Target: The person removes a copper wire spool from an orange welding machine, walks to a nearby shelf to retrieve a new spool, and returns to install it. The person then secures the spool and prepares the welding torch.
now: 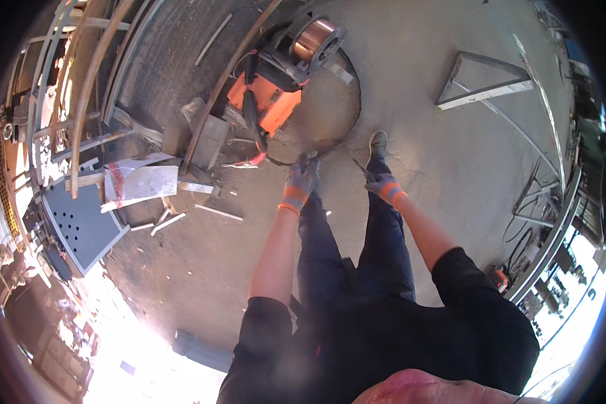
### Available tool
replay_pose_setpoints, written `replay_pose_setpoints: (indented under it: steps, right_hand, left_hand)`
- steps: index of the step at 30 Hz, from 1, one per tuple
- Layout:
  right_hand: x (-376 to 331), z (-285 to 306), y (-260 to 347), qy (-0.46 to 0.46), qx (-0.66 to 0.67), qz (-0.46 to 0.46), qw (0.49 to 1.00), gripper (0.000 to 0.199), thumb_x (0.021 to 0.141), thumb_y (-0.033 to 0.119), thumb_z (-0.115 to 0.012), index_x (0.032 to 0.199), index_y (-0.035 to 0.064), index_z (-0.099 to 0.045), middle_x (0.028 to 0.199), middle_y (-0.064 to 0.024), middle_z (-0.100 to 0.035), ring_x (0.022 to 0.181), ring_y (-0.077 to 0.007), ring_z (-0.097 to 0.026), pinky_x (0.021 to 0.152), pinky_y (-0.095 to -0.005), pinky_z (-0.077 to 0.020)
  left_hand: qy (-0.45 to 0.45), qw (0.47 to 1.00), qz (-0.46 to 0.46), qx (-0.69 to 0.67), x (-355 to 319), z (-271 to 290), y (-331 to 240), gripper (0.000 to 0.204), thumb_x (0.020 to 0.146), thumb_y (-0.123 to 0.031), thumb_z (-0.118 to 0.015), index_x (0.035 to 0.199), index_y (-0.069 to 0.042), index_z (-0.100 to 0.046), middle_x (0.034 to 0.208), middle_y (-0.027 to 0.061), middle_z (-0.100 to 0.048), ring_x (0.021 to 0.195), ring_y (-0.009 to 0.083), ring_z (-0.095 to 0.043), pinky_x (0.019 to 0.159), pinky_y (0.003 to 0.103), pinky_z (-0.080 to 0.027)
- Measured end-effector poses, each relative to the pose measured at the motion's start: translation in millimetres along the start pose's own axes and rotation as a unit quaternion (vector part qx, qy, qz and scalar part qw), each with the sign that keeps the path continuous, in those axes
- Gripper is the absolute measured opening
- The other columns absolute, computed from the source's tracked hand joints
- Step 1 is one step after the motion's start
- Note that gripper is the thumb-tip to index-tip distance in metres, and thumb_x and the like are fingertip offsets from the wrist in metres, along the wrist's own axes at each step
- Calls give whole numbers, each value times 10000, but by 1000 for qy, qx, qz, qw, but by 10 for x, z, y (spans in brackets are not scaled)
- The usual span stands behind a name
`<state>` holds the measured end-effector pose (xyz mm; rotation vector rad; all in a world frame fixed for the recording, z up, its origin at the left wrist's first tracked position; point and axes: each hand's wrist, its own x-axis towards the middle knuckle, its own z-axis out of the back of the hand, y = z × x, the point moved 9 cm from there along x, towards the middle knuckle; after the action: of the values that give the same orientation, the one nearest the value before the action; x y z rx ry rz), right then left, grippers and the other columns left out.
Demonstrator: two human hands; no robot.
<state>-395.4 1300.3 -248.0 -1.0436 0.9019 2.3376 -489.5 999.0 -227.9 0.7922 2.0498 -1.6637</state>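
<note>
A black cable (286, 160) is held in the closed grip of the gloved left hand (301, 180), just below the orange welding machine (266, 101) on the concrete floor (417, 121). A thin dark tool (361, 167) is pinched in the gloved right hand (384, 185).

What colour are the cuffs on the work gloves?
Orange cuffs on grey gloves, clearest in the head view.

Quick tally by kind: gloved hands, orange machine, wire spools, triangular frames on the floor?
Gloved hands: 2 — left hand, right hand
Orange welding machine: 1
Copper wire spool: 1
Triangular metal frame: 1
Total: 5
</note>
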Motion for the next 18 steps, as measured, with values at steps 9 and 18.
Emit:
replay_pose_setpoints:
  steps: [9,18]
  right_hand:
    - [-492,1243,94,189,32,36,981,537,775,502,-776,1100,74,-764,1022,-195,-756,999,-345,-708,902,-442,-547]
    - [-584,3225,-1574,-35,71,-104,991,494,770,453,-800,1039,39,-768,973,-155,-766,855,-281,-727,753,-402,-562]
  left_hand:
    - [36,761,339,552,-1735,139,1149,329,1000,-302,-581,1248,-88,-612,1069,137,-683,942,278,-679,821,465,-526]
    - [-65,892,73,441,-351,-791,-1183,397,1014,-460,-543,1013,-92,-693,784,-29,-613,692,110,-567,621,322,-445]
